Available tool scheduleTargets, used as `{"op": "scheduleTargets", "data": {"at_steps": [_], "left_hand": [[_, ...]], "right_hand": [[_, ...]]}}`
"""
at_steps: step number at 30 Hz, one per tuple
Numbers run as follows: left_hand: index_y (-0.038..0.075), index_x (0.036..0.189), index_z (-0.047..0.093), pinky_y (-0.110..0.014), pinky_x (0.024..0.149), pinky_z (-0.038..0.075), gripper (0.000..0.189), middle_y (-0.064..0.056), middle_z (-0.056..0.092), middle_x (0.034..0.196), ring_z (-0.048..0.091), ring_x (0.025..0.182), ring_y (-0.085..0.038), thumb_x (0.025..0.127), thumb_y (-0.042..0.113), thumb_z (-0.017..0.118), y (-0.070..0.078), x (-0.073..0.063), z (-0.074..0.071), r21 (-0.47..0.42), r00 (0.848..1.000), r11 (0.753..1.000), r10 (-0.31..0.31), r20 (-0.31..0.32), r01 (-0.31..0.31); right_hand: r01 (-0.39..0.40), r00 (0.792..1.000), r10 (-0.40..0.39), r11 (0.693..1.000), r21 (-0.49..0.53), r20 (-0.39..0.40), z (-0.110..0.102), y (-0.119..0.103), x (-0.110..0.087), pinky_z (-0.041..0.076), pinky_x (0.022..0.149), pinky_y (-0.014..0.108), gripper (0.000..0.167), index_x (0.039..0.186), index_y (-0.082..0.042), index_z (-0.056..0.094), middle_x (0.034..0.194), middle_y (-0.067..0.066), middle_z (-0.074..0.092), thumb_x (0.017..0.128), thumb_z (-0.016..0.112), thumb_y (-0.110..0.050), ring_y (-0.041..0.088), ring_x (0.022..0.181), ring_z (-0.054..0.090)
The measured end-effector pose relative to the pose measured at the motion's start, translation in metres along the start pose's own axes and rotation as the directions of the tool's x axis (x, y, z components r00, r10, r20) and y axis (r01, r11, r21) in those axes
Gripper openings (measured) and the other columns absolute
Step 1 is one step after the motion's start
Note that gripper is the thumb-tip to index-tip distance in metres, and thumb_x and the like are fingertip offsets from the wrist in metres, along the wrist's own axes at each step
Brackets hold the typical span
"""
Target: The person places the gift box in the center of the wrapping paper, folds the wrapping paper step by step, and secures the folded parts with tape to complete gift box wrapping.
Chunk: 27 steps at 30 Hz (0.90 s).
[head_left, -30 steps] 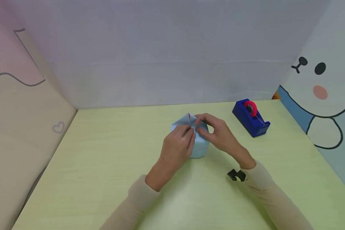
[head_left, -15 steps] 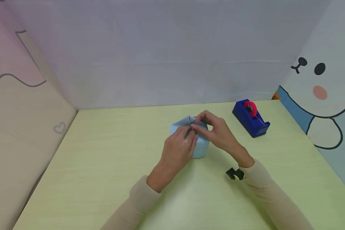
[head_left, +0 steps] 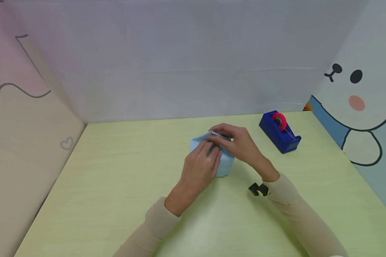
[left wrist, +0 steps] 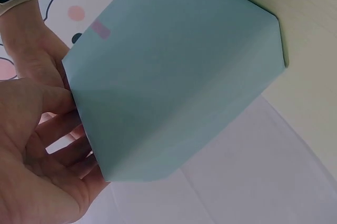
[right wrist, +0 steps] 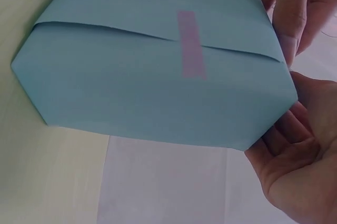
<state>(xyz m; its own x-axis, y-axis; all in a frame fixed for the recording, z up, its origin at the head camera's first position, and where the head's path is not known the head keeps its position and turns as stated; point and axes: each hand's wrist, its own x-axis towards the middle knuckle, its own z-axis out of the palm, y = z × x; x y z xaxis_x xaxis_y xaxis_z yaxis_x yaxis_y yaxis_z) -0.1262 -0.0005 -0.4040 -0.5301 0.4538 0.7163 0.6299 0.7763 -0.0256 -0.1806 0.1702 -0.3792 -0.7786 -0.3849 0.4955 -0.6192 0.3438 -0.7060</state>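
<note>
A light blue paper package stands upright on the table, its folded open end facing up. Pink tape strips cross an overlapping paper seam on its side in the right wrist view. My left hand grips the near left of the top edge with curled fingers. From the far right, my right hand pinches the top flap between thumb and fingers, close against the left fingertips. The plain side of the package fills much of the left wrist view, with the left hand at its end. Fingertips inside the folds are hidden.
A blue tape dispenser with a red-pink roll stands at the back right of the pale wooden table. A grey-white cloth backdrop rises behind the table, with cartoon-printed panels on both sides. A small black device is at the right wrist.
My right hand has moved left across the top of the package, and the raised paper peak there has been folded lower. The left hand stays nearly in place.
</note>
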Motion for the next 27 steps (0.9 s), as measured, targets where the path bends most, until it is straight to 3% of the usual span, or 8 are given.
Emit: {"op": "scheduleTargets", "data": {"at_steps": [7, 16, 23, 27], "left_hand": [[0.003, 0.104, 0.077, -0.029, 0.089, 0.056, 0.016, -0.01, 0.071, 0.107, 0.067, 0.102, -0.023, 0.098, 0.016, 0.069, 0.0, 0.0, 0.002, 0.041, 1.0, 0.999, 0.013, -0.008, -0.012], [0.004, 0.108, 0.077, -0.028, 0.092, 0.055, 0.021, -0.009, 0.071, 0.108, 0.066, 0.103, -0.022, 0.099, 0.02, 0.068, 0.002, -0.001, 0.002, 0.086, 0.999, 0.995, 0.04, 0.027, -0.042], [0.003, 0.105, 0.077, -0.028, 0.09, 0.055, 0.02, -0.007, 0.074, 0.102, 0.067, 0.097, -0.021, 0.096, 0.02, 0.073, 0.004, -0.001, 0.002, 0.101, 0.998, 0.993, 0.056, 0.002, -0.056], [0.003, 0.104, 0.077, -0.028, 0.089, 0.054, 0.019, -0.006, 0.074, 0.099, 0.067, 0.094, -0.021, 0.094, 0.02, 0.074, 0.004, -0.001, 0.002, 0.107, 0.998, 0.992, 0.069, -0.01, -0.067]], "right_hand": [[-0.024, 1.0, 0.024, 1.0, -0.006, 0.008, -0.001, 0.0, 0.006, 0.058, 0.079, 0.026, 0.015, 0.109, -0.005, 0.077, 0.101, 0.005, 0.077, 0.096, 0.074, -0.013, 0.017, 0.089, 0.076], [-0.058, 0.997, 0.059, 0.998, -0.018, 0.053, -0.002, -0.001, 0.012, 0.057, 0.076, 0.023, 0.014, 0.106, -0.008, 0.078, 0.096, 0.003, 0.076, 0.097, 0.073, -0.017, 0.014, 0.084, 0.074], [-0.012, 0.993, 0.018, 0.998, -0.054, 0.114, -0.001, 0.003, 0.017, 0.048, 0.064, 0.026, 0.011, 0.103, -0.013, 0.078, 0.081, -0.004, 0.071, 0.099, 0.071, -0.021, 0.013, 0.066, 0.06], [0.008, 0.988, 0.002, 0.998, -0.062, 0.156, 0.0, 0.004, 0.02, 0.051, 0.068, 0.028, 0.013, 0.107, -0.015, 0.078, 0.09, -0.006, 0.074, 0.1, 0.07, -0.021, 0.011, 0.072, 0.064]]}}
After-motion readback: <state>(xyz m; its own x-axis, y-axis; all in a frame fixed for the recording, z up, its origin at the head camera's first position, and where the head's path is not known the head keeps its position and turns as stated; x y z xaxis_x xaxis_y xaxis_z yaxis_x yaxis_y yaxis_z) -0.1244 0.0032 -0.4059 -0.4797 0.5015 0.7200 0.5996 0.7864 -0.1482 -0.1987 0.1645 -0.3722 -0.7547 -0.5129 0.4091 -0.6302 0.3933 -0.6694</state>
